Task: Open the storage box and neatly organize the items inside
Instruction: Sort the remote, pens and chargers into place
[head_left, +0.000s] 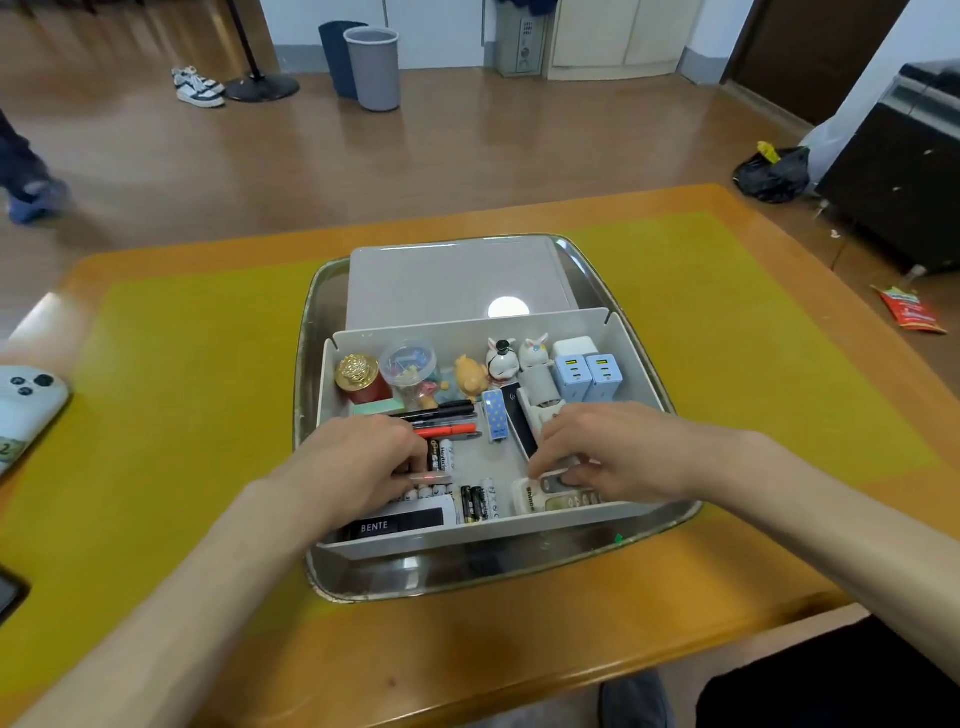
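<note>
The storage box (483, 535) sits open in a tray (467, 577) on the tabletop. The left hand (363, 457) covers batteries (480, 501), grip unclear; the right hand (608, 452) pinches something small. Batteries are best aligned in rows.

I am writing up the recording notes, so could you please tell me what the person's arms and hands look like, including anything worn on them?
Both forearms are bare up to the edge of the picture: no sleeves show. The left hand and the right hand carry no gloves, and no rings, watch or bracelet can be seen on the fingers or wrists. No markings or cables show on them either.
</note>
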